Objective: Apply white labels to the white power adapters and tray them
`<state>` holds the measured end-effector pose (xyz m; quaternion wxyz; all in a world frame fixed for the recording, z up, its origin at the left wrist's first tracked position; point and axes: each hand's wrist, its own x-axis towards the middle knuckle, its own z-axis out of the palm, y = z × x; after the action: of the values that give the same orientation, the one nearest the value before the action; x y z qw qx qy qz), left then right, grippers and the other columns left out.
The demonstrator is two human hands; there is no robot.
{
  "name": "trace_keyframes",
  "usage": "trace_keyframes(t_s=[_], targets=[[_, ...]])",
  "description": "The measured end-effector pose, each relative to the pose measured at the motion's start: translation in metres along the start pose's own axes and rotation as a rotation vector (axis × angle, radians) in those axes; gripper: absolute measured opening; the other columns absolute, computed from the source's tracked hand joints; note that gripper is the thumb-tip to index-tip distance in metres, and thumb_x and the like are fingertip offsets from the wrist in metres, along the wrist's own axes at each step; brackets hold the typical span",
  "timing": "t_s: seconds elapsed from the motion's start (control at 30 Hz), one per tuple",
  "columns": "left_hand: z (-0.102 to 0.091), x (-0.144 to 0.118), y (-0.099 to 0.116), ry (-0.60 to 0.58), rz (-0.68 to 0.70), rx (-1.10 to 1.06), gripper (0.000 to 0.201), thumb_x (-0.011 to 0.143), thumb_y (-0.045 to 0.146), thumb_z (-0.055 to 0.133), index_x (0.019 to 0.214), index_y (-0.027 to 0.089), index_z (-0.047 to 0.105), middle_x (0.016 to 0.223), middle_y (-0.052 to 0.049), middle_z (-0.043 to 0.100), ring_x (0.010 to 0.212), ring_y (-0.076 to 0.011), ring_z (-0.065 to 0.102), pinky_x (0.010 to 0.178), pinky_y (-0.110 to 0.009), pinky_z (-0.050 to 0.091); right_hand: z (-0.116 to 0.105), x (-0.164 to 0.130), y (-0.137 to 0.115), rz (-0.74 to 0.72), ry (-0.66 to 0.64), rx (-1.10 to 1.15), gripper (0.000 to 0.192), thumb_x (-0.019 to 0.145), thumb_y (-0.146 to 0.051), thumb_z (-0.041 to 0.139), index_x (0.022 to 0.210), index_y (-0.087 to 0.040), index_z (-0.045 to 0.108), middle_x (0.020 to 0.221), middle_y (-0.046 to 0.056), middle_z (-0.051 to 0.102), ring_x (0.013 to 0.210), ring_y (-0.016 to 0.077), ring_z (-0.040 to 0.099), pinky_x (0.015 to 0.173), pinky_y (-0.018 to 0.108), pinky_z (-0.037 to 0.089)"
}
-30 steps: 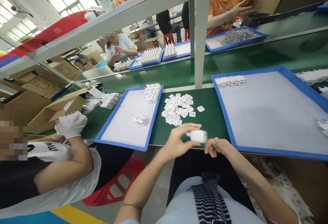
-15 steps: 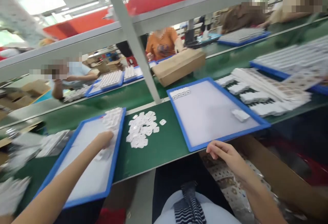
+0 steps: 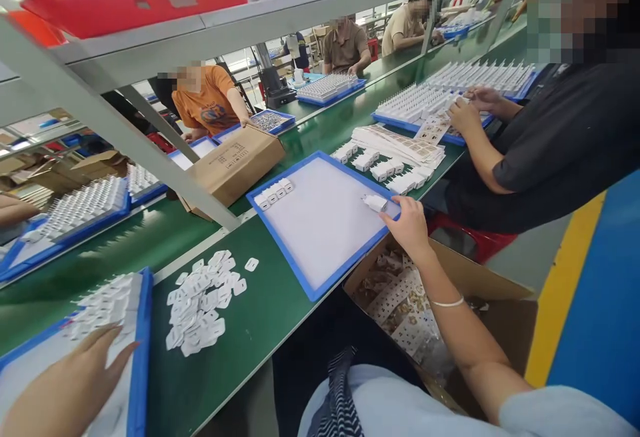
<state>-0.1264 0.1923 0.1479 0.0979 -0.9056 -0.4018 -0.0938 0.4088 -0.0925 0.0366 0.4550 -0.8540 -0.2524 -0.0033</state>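
Loose pieces (image 3: 195,317) between two trays (image 3: 320,234), plugs (image 3: 274,195) on each (carton (image 3: 237,164) behind)

Green bench (image 3: 245,338) (trays (image 3: 320,237), white plates (image 3: 196,317))

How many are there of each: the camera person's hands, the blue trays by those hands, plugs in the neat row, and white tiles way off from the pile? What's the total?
Hands: 2 (left hand, right hand)
Blue trays: 2 (left tray, middle tray)
Plugs in the row: 4
White tile way off from the pile: 1
Total: 9
The piled tiles overlap too much to count.
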Motion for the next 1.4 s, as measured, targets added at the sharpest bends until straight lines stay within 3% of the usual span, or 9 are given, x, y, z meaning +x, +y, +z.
trace_keyframes(t_s=[0.1,0.23,0.4,0.57,0.87,1.0,1.13,1.23,1.4], targets=[[-0.003,-0.015,0.094,0.091,0.011,-0.013,0.041,0.094,0.052,0.046,0.115,0.023,0.065,0.126,-0.011,0.071,0.089,-0.0390,0.075,0.074,-0.060,0.061,0.011,0.018,-0.009,0.006,-0.009,-0.084,0.030,0.077,-0.028,0.063,0.104,-0.013,0.061,0.126,0.026,0.062,0.123,0.0426,0.044,0.104,0.059,0.029],[0.012,-0.027,0.209,0.259,0.055,-0.488,0.043,0.092,0.039,0.064,0.133,0.025,0.060,0.137,-0.009,0.066,0.124,-0.0297,0.066,0.107,-0.048,0.054,0.017,-0.008,-0.045,-0.048,-0.133,-0.067,0.022,0.080,-0.034,0.064,0.092,-0.016,0.060,0.100,0.017,0.069,0.100,0.0338,0.058,0.091,0.047,0.041],[0.040,-0.023,0.276,0.148,0.102,-0.930,0.078,0.083,0.033,0.079,0.151,0.029,0.042,0.155,-0.012,0.049,0.145,-0.0290,0.047,0.118,-0.051,0.044,0.009,-0.097,-0.110,-0.206,-0.818,0.279,0.023,0.076,-0.037,0.074,0.080,-0.021,0.059,0.073,-0.001,0.064,0.065,0.0157,0.054,0.064,0.029,0.041],[0.040,-0.027,0.281,0.086,0.086,-1.267,0.053,0.081,0.020,0.079,0.132,0.028,0.064,0.139,-0.011,0.064,0.132,-0.0290,0.060,0.112,-0.049,0.051,0.007,-0.121,-0.133,-0.145,-1.071,0.573,0.024,0.085,-0.041,0.069,0.079,-0.019,0.063,0.075,-0.001,0.063,0.068,0.0145,0.055,0.066,0.028,0.042],[0.031,-0.043,0.268,-0.159,-0.093,-1.886,0.068,0.070,0.038,0.089,0.133,0.025,0.066,0.137,-0.015,0.065,0.114,-0.0365,0.071,0.090,-0.046,0.064,0.021,-0.127,-0.135,-0.151,-0.913,0.703,0.014,0.090,-0.034,0.067,0.088,-0.021,0.071,0.090,0.003,0.072,0.083,0.0175,0.064,0.068,0.028,0.047],[0.029,-0.049,0.266,-0.192,-0.071,-1.836,0.065,0.072,0.031,0.088,0.132,0.024,0.066,0.124,-0.015,0.072,0.098,-0.0300,0.076,0.088,-0.043,0.064,0.024,-0.135,-0.136,-0.172,-0.865,0.679,0.012,0.091,-0.030,0.067,0.084,-0.021,0.071,0.081,0.001,0.071,0.075,0.0155,0.064,0.068,0.028,0.048],[0.019,-0.053,0.263,0.007,-0.082,-1.644,0.049,0.074,0.021,0.086,0.120,0.027,0.071,0.147,-0.012,0.056,0.096,-0.0219,0.075,0.092,-0.038,0.060,0.015,-0.138,-0.138,-0.092,-0.835,0.728,0.016,0.090,-0.027,0.068,0.076,-0.020,0.069,0.068,-0.001,0.066,0.061,0.0114,0.056,0.059,0.025,0.044],[0.013,-0.059,0.261,0.170,-0.075,-1.467,0.046,0.077,0.019,0.084,0.119,0.027,0.068,0.125,-0.007,0.068,0.100,-0.0190,0.069,0.090,-0.032,0.055,0.006,-0.147,-0.146,0.084,-0.974,0.888,0.020,0.089,-0.032,0.072,0.074,-0.019,0.067,0.060,-0.002,0.060,0.052,0.0086,0.046,0.047,0.022,0.033],[0.005,-0.071,0.255,0.191,-0.014,-1.362,0.049,0.086,0.034,0.076,0.130,0.027,0.056,0.106,-0.003,0.062,0.088,-0.0151,0.058,0.073,-0.025,0.047,0.002,-0.171,-0.159,0.155,-1.137,1.043,0.027,0.088,-0.033,0.075,0.069,-0.018,0.064,0.059,-0.004,0.053,0.056,0.0081,0.044,0.053,0.022,0.034]])
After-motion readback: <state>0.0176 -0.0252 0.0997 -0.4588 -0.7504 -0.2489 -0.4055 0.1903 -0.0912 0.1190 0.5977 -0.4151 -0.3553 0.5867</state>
